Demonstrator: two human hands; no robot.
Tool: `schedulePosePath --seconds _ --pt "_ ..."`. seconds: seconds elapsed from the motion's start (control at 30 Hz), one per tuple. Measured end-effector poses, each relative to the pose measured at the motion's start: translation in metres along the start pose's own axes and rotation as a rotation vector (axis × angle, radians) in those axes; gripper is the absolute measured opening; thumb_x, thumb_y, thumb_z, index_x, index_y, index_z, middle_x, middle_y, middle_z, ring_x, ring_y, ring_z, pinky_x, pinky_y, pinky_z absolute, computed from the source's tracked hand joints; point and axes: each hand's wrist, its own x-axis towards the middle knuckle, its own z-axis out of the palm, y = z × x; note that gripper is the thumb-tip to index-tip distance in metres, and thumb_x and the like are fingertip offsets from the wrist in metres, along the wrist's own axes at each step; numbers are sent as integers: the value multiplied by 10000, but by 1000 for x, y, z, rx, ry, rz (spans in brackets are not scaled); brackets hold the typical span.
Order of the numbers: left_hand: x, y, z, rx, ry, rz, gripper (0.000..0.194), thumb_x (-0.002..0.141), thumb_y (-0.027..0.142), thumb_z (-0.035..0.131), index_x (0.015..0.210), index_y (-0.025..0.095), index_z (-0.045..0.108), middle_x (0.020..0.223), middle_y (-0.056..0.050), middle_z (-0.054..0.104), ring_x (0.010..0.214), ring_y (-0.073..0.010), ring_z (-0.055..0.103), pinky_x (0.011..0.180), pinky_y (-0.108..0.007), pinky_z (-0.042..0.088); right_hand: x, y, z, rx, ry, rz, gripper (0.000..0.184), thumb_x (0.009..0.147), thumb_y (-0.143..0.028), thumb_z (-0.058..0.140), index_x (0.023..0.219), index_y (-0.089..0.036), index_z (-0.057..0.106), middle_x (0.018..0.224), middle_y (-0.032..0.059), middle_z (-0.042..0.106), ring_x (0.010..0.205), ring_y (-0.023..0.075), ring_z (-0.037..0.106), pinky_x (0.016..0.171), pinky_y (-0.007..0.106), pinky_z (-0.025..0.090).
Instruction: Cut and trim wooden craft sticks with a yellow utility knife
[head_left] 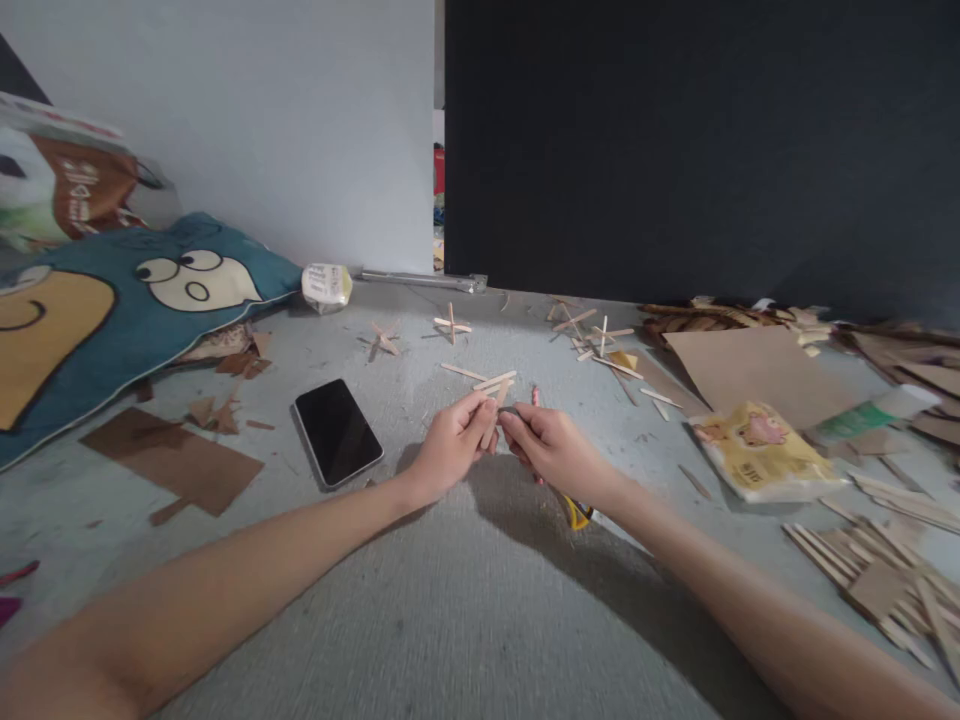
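My left hand [448, 445] is closed on a flat wooden craft stick [493, 420], which slants up between the fingertips. Beside it, the fingers of my right hand [561, 450] are pinched at the stick, with a small dark grey piece [509, 410] showing at their tips; its kind is unclear. Just beyond the hands lie several loose craft sticks [495, 381]. A red-and-white pen-like rod [535, 396] runs partly hidden behind my right hand. Under the right wrist, something with a yellow loop [577, 514] rests on the surface, mostly covered.
A phone [339, 432] lies left of my hands, near brown cardboard [172, 460] and a blue cushion [225, 270]. Small crossed-stick pieces [452, 325] stand farther back. On the right are a yellow packet [761, 450], a green-and-white tube [874, 415] and a craft stick pile [877, 570].
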Motion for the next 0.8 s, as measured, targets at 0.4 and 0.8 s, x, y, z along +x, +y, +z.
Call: schedulePosePath --seconds 0.4,0.8 --pt "4 -2 2 -174 -30 -100 475 957 651 563 775 217 494 537 68 446 491 -96 416 450 -213 295 -1 -1 -5 -306 16 -52 319 1028 -388 377 743 -246 409 571 -34 489 460 115 427 553 263 301" --pt "3 2 2 -153 -36 -113 462 980 626 540 780 211 508 536 66 478 465 -89 414 480 -227 352 -3 -6 -4 -472 39 -19 240 1020 -308 421 793 -235 457 558 -33 466 456 127 416 535 285 214"
